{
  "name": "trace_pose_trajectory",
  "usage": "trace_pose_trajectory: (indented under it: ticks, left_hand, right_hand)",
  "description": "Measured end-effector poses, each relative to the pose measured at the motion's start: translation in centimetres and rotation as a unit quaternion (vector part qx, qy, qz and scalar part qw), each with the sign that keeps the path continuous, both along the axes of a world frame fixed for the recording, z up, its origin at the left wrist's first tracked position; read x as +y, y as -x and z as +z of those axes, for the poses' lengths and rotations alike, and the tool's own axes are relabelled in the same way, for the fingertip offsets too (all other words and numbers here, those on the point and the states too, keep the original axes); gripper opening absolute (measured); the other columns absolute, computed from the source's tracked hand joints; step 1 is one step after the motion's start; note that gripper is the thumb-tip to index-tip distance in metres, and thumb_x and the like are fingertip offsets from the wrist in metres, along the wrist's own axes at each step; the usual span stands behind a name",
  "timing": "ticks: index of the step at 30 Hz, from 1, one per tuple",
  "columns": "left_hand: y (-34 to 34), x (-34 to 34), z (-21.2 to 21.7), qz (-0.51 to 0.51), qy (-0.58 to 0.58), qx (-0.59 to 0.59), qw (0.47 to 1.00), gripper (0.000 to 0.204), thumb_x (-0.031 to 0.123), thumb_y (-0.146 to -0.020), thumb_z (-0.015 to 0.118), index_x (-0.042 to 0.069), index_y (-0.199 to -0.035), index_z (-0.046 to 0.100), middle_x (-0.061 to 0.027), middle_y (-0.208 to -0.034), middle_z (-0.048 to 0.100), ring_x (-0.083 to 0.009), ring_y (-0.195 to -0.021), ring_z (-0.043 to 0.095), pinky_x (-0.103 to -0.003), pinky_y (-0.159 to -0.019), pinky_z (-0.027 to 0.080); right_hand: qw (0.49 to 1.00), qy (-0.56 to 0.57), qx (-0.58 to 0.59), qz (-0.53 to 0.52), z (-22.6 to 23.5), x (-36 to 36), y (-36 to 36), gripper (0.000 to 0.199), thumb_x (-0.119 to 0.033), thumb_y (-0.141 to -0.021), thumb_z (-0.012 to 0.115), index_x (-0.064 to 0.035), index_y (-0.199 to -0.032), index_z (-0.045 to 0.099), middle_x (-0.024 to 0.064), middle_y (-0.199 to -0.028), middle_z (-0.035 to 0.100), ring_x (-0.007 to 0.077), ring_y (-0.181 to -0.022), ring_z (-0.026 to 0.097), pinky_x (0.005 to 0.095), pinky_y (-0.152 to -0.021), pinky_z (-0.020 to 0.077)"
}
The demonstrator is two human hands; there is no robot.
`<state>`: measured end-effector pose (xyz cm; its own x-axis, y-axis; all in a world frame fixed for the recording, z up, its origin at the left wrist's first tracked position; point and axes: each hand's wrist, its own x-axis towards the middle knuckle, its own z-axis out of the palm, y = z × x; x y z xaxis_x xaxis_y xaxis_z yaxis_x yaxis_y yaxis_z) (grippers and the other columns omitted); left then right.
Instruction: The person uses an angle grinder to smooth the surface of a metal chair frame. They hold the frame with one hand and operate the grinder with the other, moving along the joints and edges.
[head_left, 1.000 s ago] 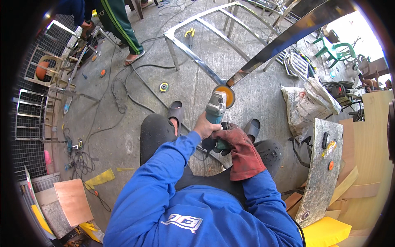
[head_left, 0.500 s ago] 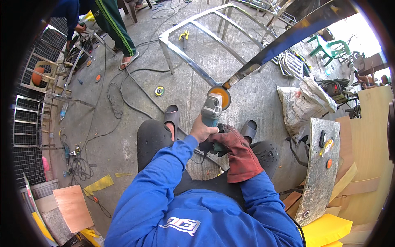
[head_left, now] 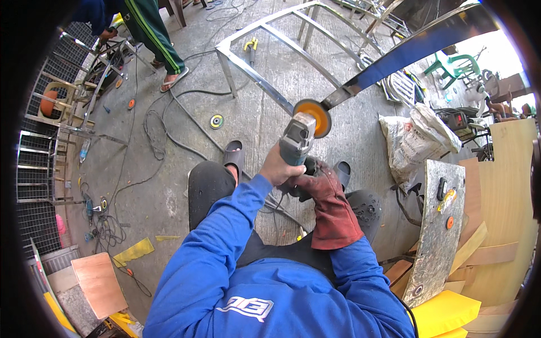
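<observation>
Moved up a little since before: grinder [head_left: 297, 141], orange disc [head_left: 313, 117] touching shiny metal bar [head_left: 406, 50]. Held tight by bare left hand [head_left: 280, 167], fingers wrapped round grey body. Gripped behind by right hand [head_left: 322, 188] in red glove. Below, concrete floor [head_left: 265, 84], black cables [head_left: 169, 129], white sack [head_left: 417, 143] near right edge.
</observation>
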<state>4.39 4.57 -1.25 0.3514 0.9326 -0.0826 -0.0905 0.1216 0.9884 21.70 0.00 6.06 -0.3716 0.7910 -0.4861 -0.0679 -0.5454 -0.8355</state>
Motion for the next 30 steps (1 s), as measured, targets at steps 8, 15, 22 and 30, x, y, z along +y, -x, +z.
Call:
trace_pose_trajectory:
  ticks: [8,15,22,30]
  left_hand:
    - [-0.1,0.2,1.0,0.026,0.025,-0.035,0.999,0.054,0.009,-0.067,0.086,0.004,-0.116,0.063,-0.0042,-0.102,0.069,-0.0152,-0.09,0.065,-0.034,-0.083,0.055]
    - [-0.4,1.2,1.7,0.013,0.021,-0.052,0.998,0.061,0.007,-0.068,0.087,0.004,-0.122,0.059,-0.006,-0.112,0.068,-0.0154,-0.101,0.065,-0.034,-0.092,0.053]
    - [-0.7,0.9,2.3,0.047,-0.072,-0.028,0.996,0.056,0.01,-0.068,0.088,0.005,-0.12,0.065,-0.0034,-0.107,0.07,-0.0136,-0.095,0.065,-0.033,-0.089,0.054]
    - [-0.1,-0.3,-1.7,0.038,0.058,-0.008,0.998,0.062,0.01,-0.066,0.087,0.004,-0.121,0.059,-0.0046,-0.105,0.066,-0.016,-0.094,0.064,-0.035,-0.087,0.054]
  right_hand:
    - [0.997,0.034,-0.072,-0.019,1.8,0.3,0.4,0.039,-0.021,-0.08,0.082,-0.0066,-0.112,0.065,0.0046,-0.08,0.069,0.0128,-0.062,0.063,0.0272,-0.05,0.0473]
    - [0.999,-0.035,-0.002,-0.034,0.8,0.7,-0.2,0.041,-0.025,-0.08,0.082,-0.0087,-0.114,0.066,0.0027,-0.086,0.069,0.0118,-0.067,0.064,0.0265,-0.053,0.0496]
    - [0.997,-0.039,0.02,-0.064,0.5,0.4,0.3,0.051,-0.025,-0.079,0.085,-0.0077,-0.123,0.067,0.0039,-0.092,0.071,0.0131,-0.073,0.067,0.0287,-0.06,0.0518]
    - [0.992,0.094,-0.076,0.019,-0.9,0.4,0.1,0.043,-0.024,-0.081,0.082,-0.01,-0.12,0.069,0.0037,-0.089,0.071,0.0127,-0.07,0.065,0.0298,-0.054,0.0531]
